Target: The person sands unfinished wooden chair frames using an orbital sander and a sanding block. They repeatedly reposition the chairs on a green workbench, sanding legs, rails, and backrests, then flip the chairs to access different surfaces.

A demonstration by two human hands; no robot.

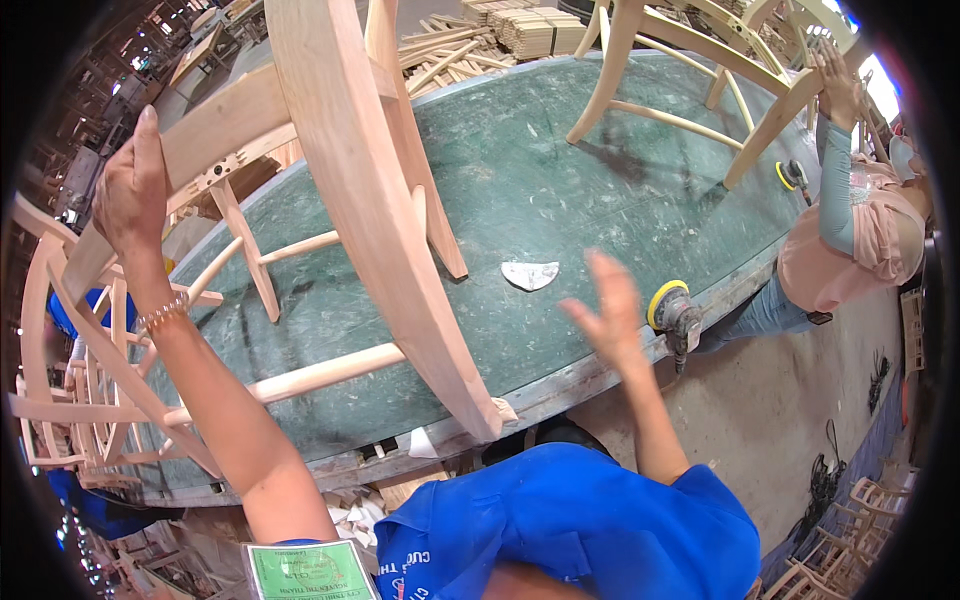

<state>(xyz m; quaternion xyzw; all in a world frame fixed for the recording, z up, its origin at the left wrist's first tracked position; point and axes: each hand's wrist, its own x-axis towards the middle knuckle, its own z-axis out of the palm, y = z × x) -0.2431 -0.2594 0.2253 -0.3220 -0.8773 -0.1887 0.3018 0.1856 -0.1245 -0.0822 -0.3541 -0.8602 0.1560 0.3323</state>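
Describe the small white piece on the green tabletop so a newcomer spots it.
Look at the green tabletop. Between the wooden chair frame gripped by the left hand and the open right hand lies the white piece. Its half-moon shape sets it apart from the yellow-padded sander farther right.

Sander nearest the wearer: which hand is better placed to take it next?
Probably the right hand: it looks empty and is beside the sander, while the left hand holds the chair frame.
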